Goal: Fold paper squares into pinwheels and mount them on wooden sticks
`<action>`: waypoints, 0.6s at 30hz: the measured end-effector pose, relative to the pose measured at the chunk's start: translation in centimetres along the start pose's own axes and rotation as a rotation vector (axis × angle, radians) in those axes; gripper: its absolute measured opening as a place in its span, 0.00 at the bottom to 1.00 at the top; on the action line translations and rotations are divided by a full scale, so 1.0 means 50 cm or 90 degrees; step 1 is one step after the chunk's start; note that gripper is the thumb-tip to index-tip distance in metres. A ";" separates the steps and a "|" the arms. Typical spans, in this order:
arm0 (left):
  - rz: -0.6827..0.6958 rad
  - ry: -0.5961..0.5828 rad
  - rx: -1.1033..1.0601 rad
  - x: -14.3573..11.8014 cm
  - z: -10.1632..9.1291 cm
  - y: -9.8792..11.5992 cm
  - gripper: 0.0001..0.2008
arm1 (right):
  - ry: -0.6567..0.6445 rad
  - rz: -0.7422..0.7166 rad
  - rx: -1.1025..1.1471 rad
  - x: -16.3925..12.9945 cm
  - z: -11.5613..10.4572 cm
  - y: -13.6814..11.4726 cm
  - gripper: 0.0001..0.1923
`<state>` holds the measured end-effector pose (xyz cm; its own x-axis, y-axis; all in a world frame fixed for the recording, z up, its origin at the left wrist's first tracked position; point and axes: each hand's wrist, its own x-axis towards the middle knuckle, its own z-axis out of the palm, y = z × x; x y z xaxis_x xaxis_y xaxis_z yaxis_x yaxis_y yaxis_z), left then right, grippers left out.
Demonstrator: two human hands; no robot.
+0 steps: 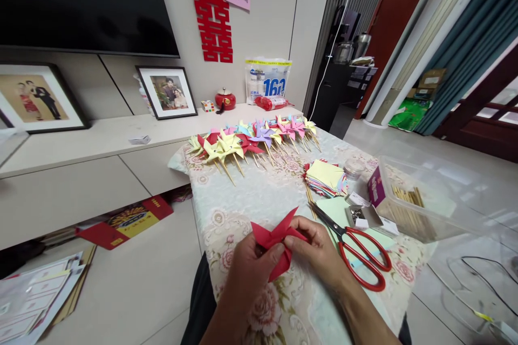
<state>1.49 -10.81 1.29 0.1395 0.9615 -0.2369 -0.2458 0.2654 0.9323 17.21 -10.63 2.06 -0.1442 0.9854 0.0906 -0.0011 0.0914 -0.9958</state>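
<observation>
Between my two hands, above the flowered tablecloth [218, 234], is a red paper pinwheel [278, 233] with its blades folded toward the middle. My left hand [253, 261] grips its left and lower side, thumb pressed near the centre. From the right, my right hand [315, 242] pinches the paper, its thumb also by the centre. Whether a pin is in the centre is hidden by my thumbs. Red-handled scissors [364, 256] lie just right of my right hand. Beyond them sits a small open box [364, 216] of metal pins.
Several finished pinwheels [230, 144] on sticks lie along the table's far side. A stack of cut paper [326, 177] sits by a round clear container [354, 168]. At the right edge stands a plastic bin [437, 210] holding wooden sticks [408, 197].
</observation>
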 end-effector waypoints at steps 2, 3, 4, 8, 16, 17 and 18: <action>-0.033 0.020 -0.047 0.006 0.004 0.006 0.14 | 0.041 -0.020 -0.012 0.001 -0.006 0.006 0.14; -0.045 0.019 -0.081 0.008 0.006 0.010 0.13 | 0.067 -0.033 -0.017 0.001 -0.009 0.010 0.15; -0.052 0.010 -0.118 0.010 0.009 0.015 0.13 | 0.090 -0.045 -0.021 0.002 -0.012 0.013 0.16; -0.067 -0.050 -0.213 0.014 0.026 0.032 0.10 | 0.133 -0.105 -0.060 0.002 -0.018 0.022 0.16; -0.052 -0.040 -0.214 0.021 0.040 0.016 0.07 | 0.169 -0.312 -0.303 0.006 -0.014 0.022 0.13; -0.052 -0.041 -0.210 0.022 0.040 0.014 0.08 | 0.172 -0.324 -0.318 0.007 -0.013 0.021 0.13; -0.051 -0.038 -0.202 0.022 0.041 0.012 0.08 | 0.175 -0.332 -0.328 0.007 -0.012 0.019 0.12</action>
<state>3.46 -9.72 2.16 0.2240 0.9334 -0.2803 -0.5168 0.3576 0.7779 17.76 -10.11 1.14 -0.0010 0.7909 0.6119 0.4675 0.5413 -0.6989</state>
